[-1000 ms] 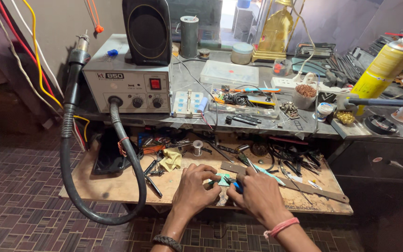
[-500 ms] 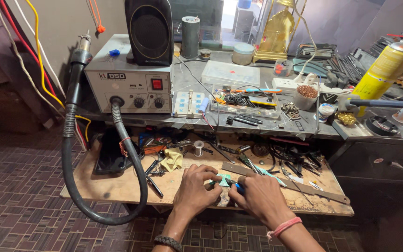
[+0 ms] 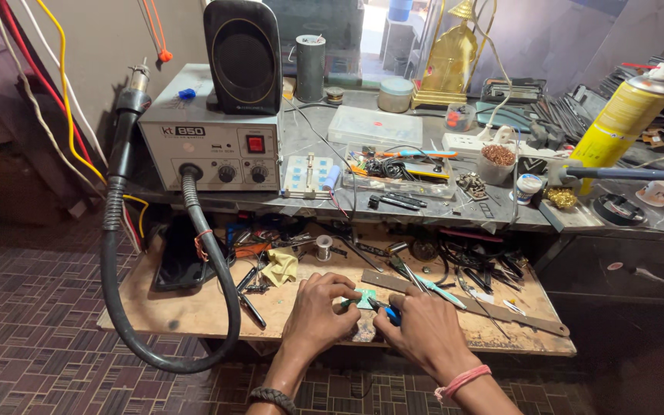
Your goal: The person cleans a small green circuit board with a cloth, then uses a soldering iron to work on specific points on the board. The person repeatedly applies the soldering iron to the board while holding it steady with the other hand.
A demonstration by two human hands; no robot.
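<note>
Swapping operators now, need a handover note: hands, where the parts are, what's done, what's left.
Left hand: pinches the small green circuit board at the front edge of the wooden shelf.
Right hand: holds a blue-handled tool with its tip at the board.
Nearby: tweezers left of the hands, metal ruler to the right, hot-air station on the bench above.
Done: board held in position.
Left: work on the board looks unfinished; detail too small to tell.

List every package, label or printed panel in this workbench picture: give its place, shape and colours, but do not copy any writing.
Spray can: far right of the upper bench, yellow cylinder, white cap.
Grey box's front panel: upper left, black label strip, red switch, two black knobs.
Small white tub: right of centre, round, blue printed band.
No lit screens visible.
</note>
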